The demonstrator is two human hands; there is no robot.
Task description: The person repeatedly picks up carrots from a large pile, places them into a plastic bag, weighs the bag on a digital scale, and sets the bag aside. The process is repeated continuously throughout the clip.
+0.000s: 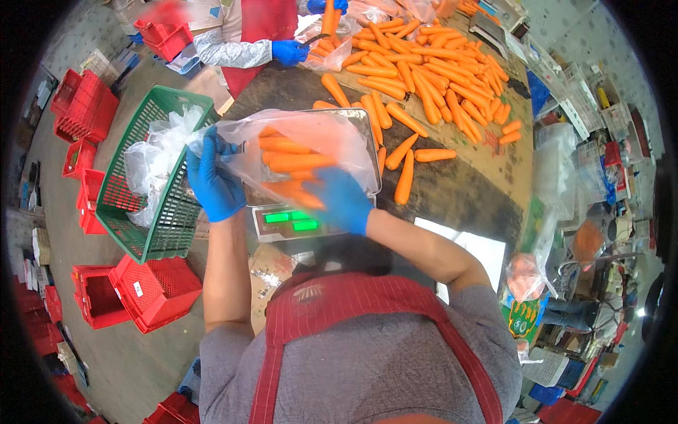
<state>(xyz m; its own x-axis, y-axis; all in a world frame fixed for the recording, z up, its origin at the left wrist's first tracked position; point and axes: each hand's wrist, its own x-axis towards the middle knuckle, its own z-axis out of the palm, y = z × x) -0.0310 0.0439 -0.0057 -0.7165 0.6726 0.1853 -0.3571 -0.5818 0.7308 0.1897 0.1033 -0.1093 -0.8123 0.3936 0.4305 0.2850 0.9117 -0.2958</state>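
A clear plastic bag (344,135) with several carrots (302,161) inside lies over the metal pan (377,175) of a digital scale. My blue-gloved left hand (214,180) grips the bag at its left end, beside the green basket. Something small and dark shows at those fingers, too little to identify. Blurred by motion, my blue-gloved right hand (341,199) is at the bag's near side, against the carrots; its fingers are not clear. Just below the pan, the scale's display (291,217) glows green.
A green plastic basket (164,233) holding crumpled plastic bags (159,151) stands left. Loose carrots (424,69) are heaped across the table's far side. Opposite, a co-worker's gloved hand (290,52) holds a knife (315,40). White paper (476,249) lies right; red crates (156,291) stand on the floor.
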